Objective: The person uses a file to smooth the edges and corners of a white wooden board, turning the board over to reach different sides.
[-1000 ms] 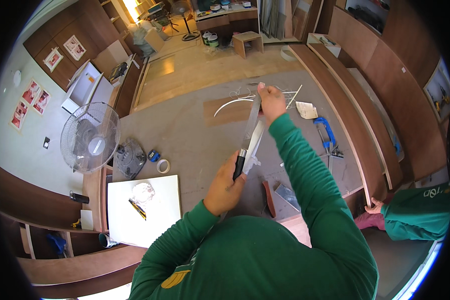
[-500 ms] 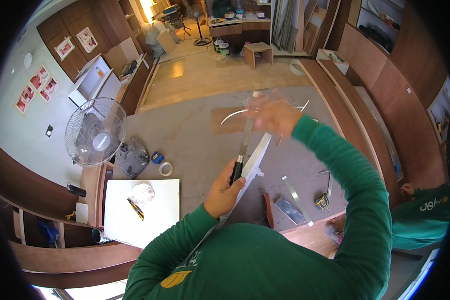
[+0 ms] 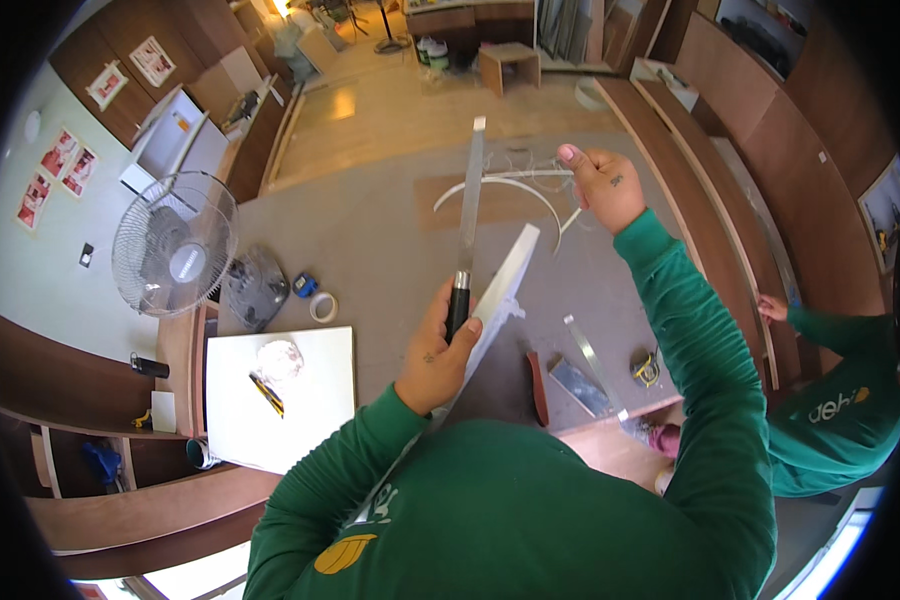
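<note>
My left hand (image 3: 438, 350) is closed round the black handle of a long flat metal file (image 3: 472, 205), its blade pointing up and away from me. Beside that hand, a white panel (image 3: 507, 268) stands on edge and slants toward my body; whether the hand also grips it I cannot tell. My right hand (image 3: 608, 188) is raised over the far right part of the table, fingers curled and thumb outward. Thin white strips (image 3: 515, 183) lie in a curved tangle close to it. Whether its fingers hold anything is hidden.
On the grey table (image 3: 370, 230) stand a fan (image 3: 177, 250), a tape roll (image 3: 323, 307) and a white board (image 3: 315, 425) with a yellow cutter (image 3: 267, 396). A metal strip (image 3: 595, 365) and a tape measure (image 3: 646, 369) lie right. Another person (image 3: 835, 400) is at far right.
My right hand has moved right and away from the blade, and its fingers now show curled. The file and panel have shifted slightly left in view; the other person's arm has reached forward.
</note>
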The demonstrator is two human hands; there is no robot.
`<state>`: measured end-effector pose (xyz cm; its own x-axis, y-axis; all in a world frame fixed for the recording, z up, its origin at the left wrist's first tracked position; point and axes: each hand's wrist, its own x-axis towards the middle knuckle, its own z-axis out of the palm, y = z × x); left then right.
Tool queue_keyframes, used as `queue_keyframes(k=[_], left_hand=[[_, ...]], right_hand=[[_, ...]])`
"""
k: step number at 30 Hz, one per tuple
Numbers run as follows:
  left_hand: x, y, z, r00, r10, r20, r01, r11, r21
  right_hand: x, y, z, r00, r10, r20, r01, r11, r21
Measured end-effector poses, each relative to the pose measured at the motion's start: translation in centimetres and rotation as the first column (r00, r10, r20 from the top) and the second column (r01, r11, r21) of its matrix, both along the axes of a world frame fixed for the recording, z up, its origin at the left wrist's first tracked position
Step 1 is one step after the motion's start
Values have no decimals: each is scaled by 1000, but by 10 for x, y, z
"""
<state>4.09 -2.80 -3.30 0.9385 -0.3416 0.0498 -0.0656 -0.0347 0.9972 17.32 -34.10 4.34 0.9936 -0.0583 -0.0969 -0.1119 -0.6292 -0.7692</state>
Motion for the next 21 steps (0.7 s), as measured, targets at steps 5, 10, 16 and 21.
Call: queue_keyframes(k=[5,10,16,21], left_hand=[[-9,-14,18,996,-35,81,26,993,115],[-10,-19,25,877,-217,428,28,914,405],[0,-12,22,881,-113,459,-187,809,557],[9,-20,35,985,-164,59,102,819,565]], right_hand=[[-74,43,-42,976,184,115,-213,708,674],[-111,100,-54,999,-41,27,-14,302,953],[-103,57,-61,929,-370,19,100,299,949],[-70,34,-110,964,-253,-80,187,431,883]])
